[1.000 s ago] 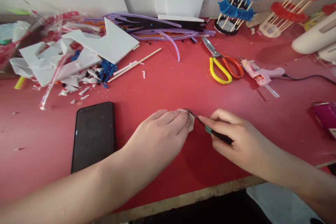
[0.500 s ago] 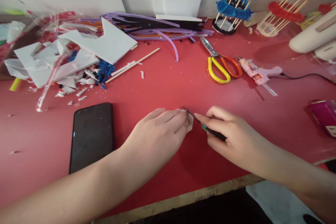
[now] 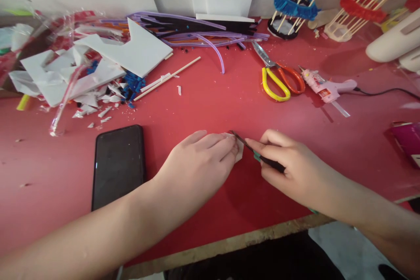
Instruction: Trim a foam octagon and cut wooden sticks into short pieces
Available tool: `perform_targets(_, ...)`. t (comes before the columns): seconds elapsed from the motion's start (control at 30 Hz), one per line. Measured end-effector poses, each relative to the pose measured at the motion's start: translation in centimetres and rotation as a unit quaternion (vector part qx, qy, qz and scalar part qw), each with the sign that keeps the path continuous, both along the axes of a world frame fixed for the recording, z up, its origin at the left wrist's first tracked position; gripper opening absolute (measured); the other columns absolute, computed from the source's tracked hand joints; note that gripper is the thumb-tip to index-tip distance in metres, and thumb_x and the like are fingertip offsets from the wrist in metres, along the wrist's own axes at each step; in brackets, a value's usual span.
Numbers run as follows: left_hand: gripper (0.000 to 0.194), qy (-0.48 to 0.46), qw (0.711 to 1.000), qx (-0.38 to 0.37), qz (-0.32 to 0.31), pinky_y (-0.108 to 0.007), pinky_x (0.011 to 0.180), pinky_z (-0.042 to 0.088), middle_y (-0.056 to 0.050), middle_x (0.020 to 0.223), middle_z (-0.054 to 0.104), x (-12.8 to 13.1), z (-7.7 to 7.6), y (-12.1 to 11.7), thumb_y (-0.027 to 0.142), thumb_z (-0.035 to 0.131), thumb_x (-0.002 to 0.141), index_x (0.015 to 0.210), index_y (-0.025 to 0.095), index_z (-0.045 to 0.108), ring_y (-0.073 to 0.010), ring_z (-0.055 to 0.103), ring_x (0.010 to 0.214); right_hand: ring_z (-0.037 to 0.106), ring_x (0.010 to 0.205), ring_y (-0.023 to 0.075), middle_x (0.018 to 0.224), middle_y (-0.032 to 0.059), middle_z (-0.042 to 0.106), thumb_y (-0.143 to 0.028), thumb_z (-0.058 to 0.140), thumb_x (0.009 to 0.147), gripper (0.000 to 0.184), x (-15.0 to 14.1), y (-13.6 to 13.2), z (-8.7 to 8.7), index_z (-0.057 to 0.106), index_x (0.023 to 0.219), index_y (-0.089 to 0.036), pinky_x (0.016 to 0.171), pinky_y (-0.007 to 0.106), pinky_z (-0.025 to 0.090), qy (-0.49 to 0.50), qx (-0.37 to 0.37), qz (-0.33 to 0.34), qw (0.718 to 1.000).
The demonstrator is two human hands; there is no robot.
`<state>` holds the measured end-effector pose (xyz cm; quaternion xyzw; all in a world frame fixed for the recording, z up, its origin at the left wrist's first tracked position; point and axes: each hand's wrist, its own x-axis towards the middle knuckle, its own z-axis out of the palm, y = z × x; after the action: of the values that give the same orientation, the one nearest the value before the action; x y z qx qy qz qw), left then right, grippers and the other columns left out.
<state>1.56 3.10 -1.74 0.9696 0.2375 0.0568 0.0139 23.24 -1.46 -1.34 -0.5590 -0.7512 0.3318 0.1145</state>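
My left hand (image 3: pixel 197 162) lies on the red table (image 3: pixel 210 109) with its fingers pressed together on a small white foam piece (image 3: pixel 239 152), pinning it down. My right hand (image 3: pixel 288 170) is closed round a craft knife (image 3: pixel 254 154) with a green and black handle. The knife's blade tip rests at the far edge of the white piece, right beside my left fingertips. Most of the white piece is hidden under my left fingers.
A black phone (image 3: pixel 118 164) lies left of my left arm. Behind are scissors (image 3: pixel 277 76), a pink glue gun (image 3: pixel 324 89), white foam scraps (image 3: pixel 82 74), purple tubes (image 3: pixel 203 35), wooden sticks (image 3: pixel 167 78) and stick towers (image 3: pixel 295 4). A magenta box (image 3: pixel 408 140) sits at the right.
Both hands have stayed almost in place on the white piece; the knife has shifted only slightly. The view has wobbled a little.
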Motion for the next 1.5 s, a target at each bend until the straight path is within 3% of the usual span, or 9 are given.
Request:
perform_targets(0.43, 0.029, -0.015, 1.0, -0.008, 0.01, -0.042, 0.086, 0.057, -0.007, 0.12, 0.068, 0.0, 0.0, 0.0, 0.017, 0.043, 0.098, 0.119, 0.016, 0.064, -0.0242, 0.067, 0.103, 0.056, 0.07, 0.0074, 0.095, 0.0012, 0.048, -0.012, 0.042, 0.088, 0.046, 1.1, -2.2, 1.0, 0.056, 0.13, -0.021, 0.069, 0.021, 0.051, -0.032, -0.046, -0.006, 0.998)
perform_targets(0.63, 0.029, -0.03, 0.999, -0.026, 0.004, -0.044, 0.091, 0.054, -0.005, 0.112, 0.07, 0.0, 0.1, 0.4, 0.018, 0.041, 0.098, 0.116, 0.018, 0.064, -0.0243, 0.065, 0.104, 0.061, 0.082, 0.0098, 0.101, 0.0035, 0.053, -0.013, 0.043, 0.088, 0.048, 2.2, -3.0, 0.7, 0.053, 0.134, -0.022, 0.077, 0.023, 0.053, -0.026, -0.056, 0.001, 0.998)
perform_targets(0.83, 0.022, 0.015, 0.997, -0.077, 0.023, -0.034, 0.082, 0.053, -0.006, 0.099, 0.069, -0.6, 1.4, 0.4, 0.023, 0.051, 0.094, 0.112, 0.019, 0.063, -0.0196, 0.065, 0.091, 0.062, 0.077, 0.0124, 0.102, 0.0052, 0.059, -0.018, 0.05, 0.088, 0.045, 3.1, -2.8, 1.1, 0.055, 0.132, -0.025, 0.065, 0.024, 0.054, 0.006, 0.035, -0.072, 0.997)
perform_targets(1.0, 0.018, 0.036, 0.993, -0.075, 0.078, -0.033, 0.066, 0.049, -0.004, 0.087, 0.067, -1.1, 2.1, 1.2, 0.025, 0.05, 0.094, 0.103, 0.018, 0.063, -0.0197, 0.064, 0.075, 0.061, 0.067, 0.0128, 0.102, 0.0058, 0.061, -0.021, 0.053, 0.087, 0.039, 2.6, -0.2, 1.5, 0.061, 0.124, -0.028, 0.059, 0.028, 0.054, 0.054, 0.073, -0.112, 0.99)
perform_targets(1.1, 0.021, 0.03, 0.99, -0.1, 0.091, -0.035, 0.072, 0.049, -0.006, 0.1, 0.067, -1.3, 1.9, 1.9, 0.025, 0.052, 0.093, 0.112, 0.019, 0.059, -0.0229, 0.064, 0.089, 0.063, 0.065, 0.0123, 0.103, 0.0044, 0.063, -0.02, 0.058, 0.082, 0.041, 2.3, 2.3, 1.0, 0.061, 0.123, -0.027, 0.058, 0.028, 0.055, 0.137, 0.032, -0.166, 0.976)
perform_targets(1.17, 0.028, 0.026, 0.987, -0.138, 0.079, -0.036, 0.077, 0.049, -0.005, 0.109, 0.065, -1.4, 1.6, 2.2, 0.025, 0.053, 0.093, 0.12, 0.02, 0.054, -0.0232, 0.063, 0.098, 0.062, 0.059, 0.012, 0.083, 0.0009, 0.064, -0.021, 0.06, 0.081, 0.04, 2.1, 3.7, 0.6, 0.06, 0.121, -0.024, 0.054, 0.026, 0.053, 0.216, -0.018, -0.201, 0.955)
perform_targets(1.3, 0.032, 0.041, 0.979, -0.181, 0.079, -0.036, 0.079, 0.05, -0.004, 0.107, 0.064, -1.8, 1.6, 2.2, 0.031, 0.061, 0.089, 0.118, 0.02, 0.053, -0.0232, 0.062, 0.098, 0.058, 0.051, 0.0111, 0.076, 0.0011, 0.065, -0.027, 0.06, 0.083, 0.014, 1.9, 4.8, 0.2, 0.055, 0.094, -0.019, 0.039, 0.022, 0.045, 0.343, -0.192, -0.215, 0.894)
perform_targets(1.4, 0.043, 0.052, 0.98, -0.171, 0.086, -0.038, 0.078, 0.051, -0.005, 0.105, 0.063, -2.0, 1.9, 1.8, 0.038, 0.072, 0.08, 0.113, 0.019, 0.054, -0.0249, 0.063, 0.096, 0.064, 0.053, 0.0148, 0.081, 0.0057, 0.069, -0.026, 0.056, 0.086, 0.011, 1.9, 4.8, 0.2, 0.048, 0.088, -0.02, 0.033, 0.021, 0.042, 0.316, -0.349, -0.18, 0.864)
perform_targets(1.5, 0.046, 0.061, 0.985, -0.14, 0.083, -0.041, 0.077, 0.053, -0.007, 0.103, 0.063, -1.8, 2.2, 0.9, 0.042, 0.076, 0.075, 0.108, 0.017, 0.056, -0.027, 0.063, 0.094, 0.071, 0.075, 0.02, 0.093, 0.01, 0.071, -0.024, 0.055, 0.09, 0.008, 1.3, 5.5, -0.1, 0.05, 0.093, -0.019, 0.042, 0.022, 0.052, 0.304, -0.336, -0.151, 0.879)
